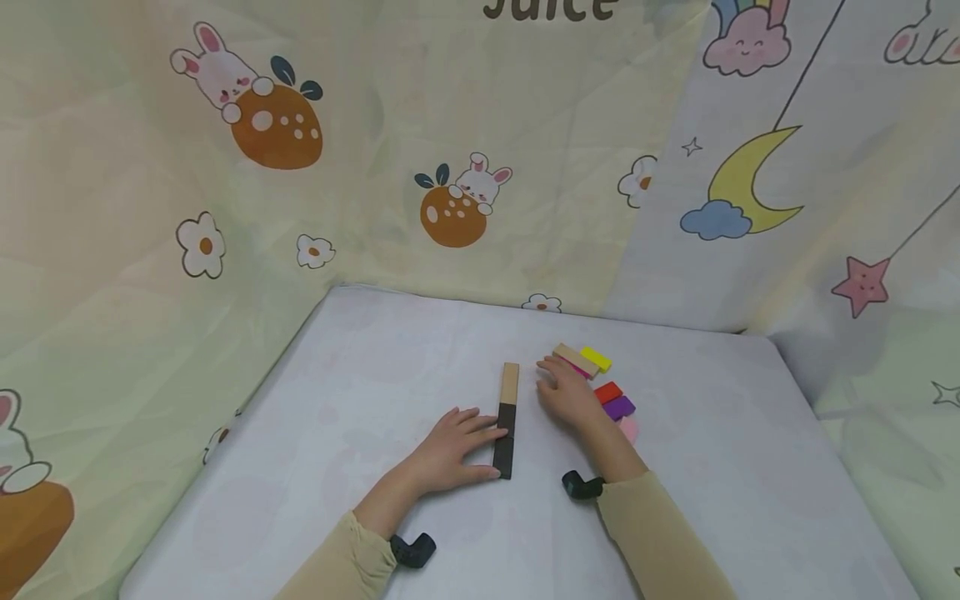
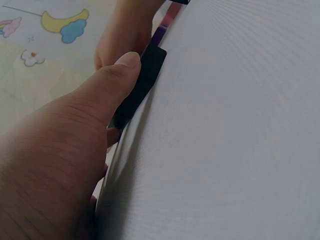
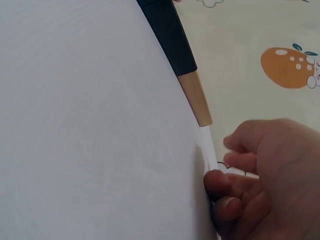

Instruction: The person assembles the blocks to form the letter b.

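Observation:
In the head view, two black blocks (image 1: 503, 461) and a plain wooden block (image 1: 510, 383) lie end to end in a straight row. My left hand (image 1: 450, 454) spreads along the row's left side, fingertips and thumb touching the black blocks. The left wrist view shows the thumb (image 2: 129, 60) against a black block (image 2: 145, 85). To the right of the row is my right hand (image 1: 572, 398), its fingers loosely bent. Its fingertips are by another wooden block (image 1: 577, 359), which partly covers a magenta block. The right wrist view shows nothing held in these fingers (image 3: 220, 185).
Beside that wooden block lies a yellow block (image 1: 597, 359). Red (image 1: 608, 392), purple (image 1: 620, 407) and pink (image 1: 629, 429) blocks sit near my right wrist, partly hidden by the arm. A white cloth covers the table (image 1: 315, 400); printed cloth walls (image 1: 375, 125) stand around it.

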`<state>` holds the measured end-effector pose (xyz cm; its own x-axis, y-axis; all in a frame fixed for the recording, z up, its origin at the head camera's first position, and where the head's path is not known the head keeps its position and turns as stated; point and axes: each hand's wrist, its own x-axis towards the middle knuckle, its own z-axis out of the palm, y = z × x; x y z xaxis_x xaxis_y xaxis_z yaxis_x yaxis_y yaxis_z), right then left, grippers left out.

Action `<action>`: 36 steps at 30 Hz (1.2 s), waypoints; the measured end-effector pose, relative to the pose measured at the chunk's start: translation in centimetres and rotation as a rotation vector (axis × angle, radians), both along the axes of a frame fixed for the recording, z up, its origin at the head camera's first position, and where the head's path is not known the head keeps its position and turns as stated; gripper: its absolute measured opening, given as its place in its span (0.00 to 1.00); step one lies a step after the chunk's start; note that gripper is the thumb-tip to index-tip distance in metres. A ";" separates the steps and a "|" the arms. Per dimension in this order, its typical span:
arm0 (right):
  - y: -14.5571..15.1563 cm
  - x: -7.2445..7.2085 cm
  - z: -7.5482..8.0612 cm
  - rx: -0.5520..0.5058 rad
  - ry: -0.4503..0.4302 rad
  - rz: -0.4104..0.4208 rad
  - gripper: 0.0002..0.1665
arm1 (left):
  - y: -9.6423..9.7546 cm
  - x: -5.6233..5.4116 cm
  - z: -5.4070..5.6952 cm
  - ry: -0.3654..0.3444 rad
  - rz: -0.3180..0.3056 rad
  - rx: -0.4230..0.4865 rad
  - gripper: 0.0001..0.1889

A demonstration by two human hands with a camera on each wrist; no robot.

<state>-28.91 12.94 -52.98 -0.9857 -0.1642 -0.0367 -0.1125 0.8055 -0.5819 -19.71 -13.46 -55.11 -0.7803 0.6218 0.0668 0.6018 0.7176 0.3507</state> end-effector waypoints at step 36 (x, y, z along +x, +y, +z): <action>0.6 -0.6 -0.9 -0.032 0.112 -0.158 0.27 | -0.1 -0.1 -0.1 0.011 -0.007 0.008 0.35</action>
